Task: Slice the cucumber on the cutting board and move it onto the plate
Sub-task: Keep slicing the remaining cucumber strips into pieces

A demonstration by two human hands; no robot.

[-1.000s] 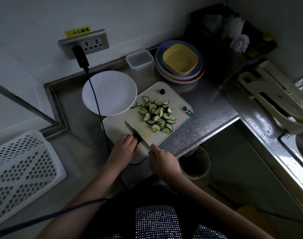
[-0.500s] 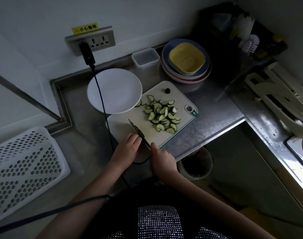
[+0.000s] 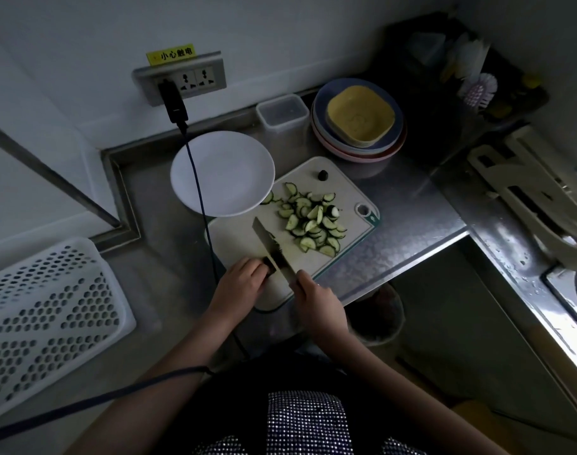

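Note:
A white cutting board (image 3: pixel 234 238) lies on the steel counter. Several half-moon cucumber slices (image 3: pixel 310 221) are heaped on its far right part, and a dark cucumber end (image 3: pixel 322 174) sits near its far edge. My left hand (image 3: pixel 239 284) holds the last dark stub of cucumber (image 3: pixel 269 267) at the board's near edge. My right hand (image 3: pixel 313 295) grips the handle of a knife (image 3: pixel 268 242), whose blade rests against the stub. An empty white plate (image 3: pixel 228 165) overlaps the board's far left corner.
A stack of coloured plates with a yellow dish (image 3: pixel 361 118) and a clear lidded box (image 3: pixel 282 112) stand behind the board. A dark cable (image 3: pixel 198 198) runs from the wall socket across the plate. A white perforated basket (image 3: pixel 44 310) sits at left, the sink (image 3: pixel 569 290) at right.
The view has shifted slightly. The knife blade has moved a little toward my left hand along the cucumber stub; both hands stay at the board's near edge.

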